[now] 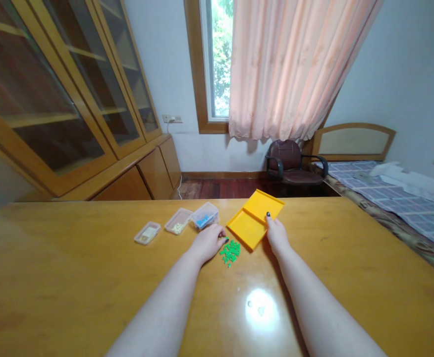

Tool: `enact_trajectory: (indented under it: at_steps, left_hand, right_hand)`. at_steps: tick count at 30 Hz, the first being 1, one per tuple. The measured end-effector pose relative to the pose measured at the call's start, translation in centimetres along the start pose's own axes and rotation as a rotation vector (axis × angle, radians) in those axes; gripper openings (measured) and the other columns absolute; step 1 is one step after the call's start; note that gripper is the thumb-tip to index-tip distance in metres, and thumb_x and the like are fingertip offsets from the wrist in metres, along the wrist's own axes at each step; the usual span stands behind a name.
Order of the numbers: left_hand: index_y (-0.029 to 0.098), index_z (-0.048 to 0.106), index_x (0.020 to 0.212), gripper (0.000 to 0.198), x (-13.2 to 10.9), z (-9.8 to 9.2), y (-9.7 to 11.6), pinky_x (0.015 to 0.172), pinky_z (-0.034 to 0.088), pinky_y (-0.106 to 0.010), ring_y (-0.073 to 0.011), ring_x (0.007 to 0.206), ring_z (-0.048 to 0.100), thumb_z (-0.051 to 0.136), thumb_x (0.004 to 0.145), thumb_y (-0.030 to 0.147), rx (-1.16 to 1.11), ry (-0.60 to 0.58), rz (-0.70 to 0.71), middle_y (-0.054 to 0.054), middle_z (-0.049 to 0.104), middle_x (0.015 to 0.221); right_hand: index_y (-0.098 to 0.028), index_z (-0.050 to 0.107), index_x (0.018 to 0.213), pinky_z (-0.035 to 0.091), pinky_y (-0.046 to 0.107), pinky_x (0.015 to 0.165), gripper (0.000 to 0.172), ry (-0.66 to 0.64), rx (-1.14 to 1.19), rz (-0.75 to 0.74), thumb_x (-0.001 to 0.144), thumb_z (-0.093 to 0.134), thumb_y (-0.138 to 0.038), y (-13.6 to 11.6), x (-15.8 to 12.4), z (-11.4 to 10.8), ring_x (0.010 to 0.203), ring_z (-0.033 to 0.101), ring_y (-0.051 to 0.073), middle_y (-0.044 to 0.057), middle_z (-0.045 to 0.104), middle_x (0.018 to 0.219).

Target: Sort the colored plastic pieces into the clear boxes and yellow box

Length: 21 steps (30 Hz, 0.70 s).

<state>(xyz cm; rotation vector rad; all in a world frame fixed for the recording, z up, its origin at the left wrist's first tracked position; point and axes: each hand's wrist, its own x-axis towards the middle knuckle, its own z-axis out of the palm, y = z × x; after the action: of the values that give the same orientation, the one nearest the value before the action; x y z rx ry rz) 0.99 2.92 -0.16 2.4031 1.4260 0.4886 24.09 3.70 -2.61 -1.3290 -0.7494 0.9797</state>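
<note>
An open yellow plastic case (253, 225), its lid folded back, is tilted on the table. My right hand (277, 237) grips its right side, thumb on top and the other fingers hidden beneath. Just left of a loose pile of small green pieces (232, 251), my left hand (207, 243) is curled, thumb and fingertips close together at the pile's edge. Whatever those fingers hold is too small to make out. Behind that hand stands a clear plastic box (213, 210) with blue pieces (202, 220) inside.
A shallow clear container with cream pieces (178, 228) and a smaller clear container (147, 233) stand to the left on the wooden table (72, 277). Beyond the table's far edge are an armchair (289, 161), a bed (380, 188) and a glass-door cabinet (122, 148).
</note>
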Motion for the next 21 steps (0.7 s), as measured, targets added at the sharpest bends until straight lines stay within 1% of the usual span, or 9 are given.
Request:
enact_trajectory:
  at_steps: [4, 7, 11, 14, 17, 21]
  left_hand:
    - [0.019, 0.055, 0.079, 0.006, 0.08, 0.01, 0.09, 0.066, 0.039, -0.024, -0.0148, 0.078, 0.054, 0.054, 0.077, 0.025, 0.020, 0.000, -0.029, -0.002, 0.058, 0.084]
    - [0.019, 0.056, 0.080, 0.009, 0.16, -0.02, 0.20, 0.068, 0.039, -0.024, -0.0151, 0.080, 0.054, 0.051, 0.079, 0.026, 0.046, -0.022, -0.052, -0.003, 0.058, 0.086]
    - [0.018, 0.056, 0.083, 0.014, 0.23, -0.05, 0.36, 0.072, 0.039, -0.025, -0.0160, 0.083, 0.055, 0.045, 0.083, 0.027, 0.117, -0.050, -0.057, -0.004, 0.058, 0.089]
    - [0.018, 0.055, 0.087, 0.019, 0.27, -0.06, 0.53, 0.073, 0.039, -0.026, -0.0169, 0.084, 0.056, 0.039, 0.087, 0.028, 0.158, -0.067, -0.085, -0.005, 0.059, 0.092]
    - [0.019, 0.055, 0.090, 0.022, 0.30, -0.14, 0.68, 0.073, 0.039, -0.026, -0.0167, 0.085, 0.056, 0.036, 0.088, 0.029, 0.152, -0.053, -0.107, -0.006, 0.059, 0.094]
    - [0.019, 0.054, 0.089, 0.020, 0.16, -0.52, 0.58, 0.071, 0.039, -0.025, -0.0155, 0.084, 0.056, 0.035, 0.088, 0.028, 0.104, -0.008, -0.072, -0.005, 0.060, 0.093]
  right_hand:
    - [-0.014, 0.061, 0.088, 0.051, 0.031, 0.070, 0.037, -0.008, 0.024, -0.022, 0.072, 0.054, -0.047, 0.46, 0.29, -0.07, 0.085, 0.064, 0.024, 0.011, 0.068, 0.095]
    - [-0.014, 0.061, 0.088, 0.051, 0.031, 0.070, 0.038, -0.010, 0.027, -0.024, 0.071, 0.055, -0.047, 0.28, 0.09, -0.02, 0.085, 0.064, 0.024, 0.011, 0.068, 0.094]
    - [-0.014, 0.062, 0.086, 0.051, 0.031, 0.072, 0.038, -0.014, 0.011, -0.032, 0.071, 0.055, -0.048, -0.25, -0.36, 0.12, 0.086, 0.064, 0.024, 0.010, 0.068, 0.094]
    - [-0.014, 0.063, 0.085, 0.051, 0.031, 0.070, 0.038, -0.019, 0.001, -0.034, 0.071, 0.056, -0.048, -0.40, -0.47, 0.16, 0.085, 0.064, 0.025, 0.011, 0.068, 0.093]
    - [-0.014, 0.063, 0.084, 0.052, 0.031, 0.069, 0.037, -0.024, 0.015, -0.032, 0.070, 0.056, -0.048, -0.33, -0.42, 0.17, 0.083, 0.064, 0.025, 0.011, 0.069, 0.091]
    - [-0.014, 0.062, 0.084, 0.051, 0.031, 0.071, 0.037, -0.033, 0.033, -0.034, 0.071, 0.056, -0.048, -0.19, -0.32, 0.17, 0.084, 0.064, 0.024, 0.010, 0.069, 0.092]
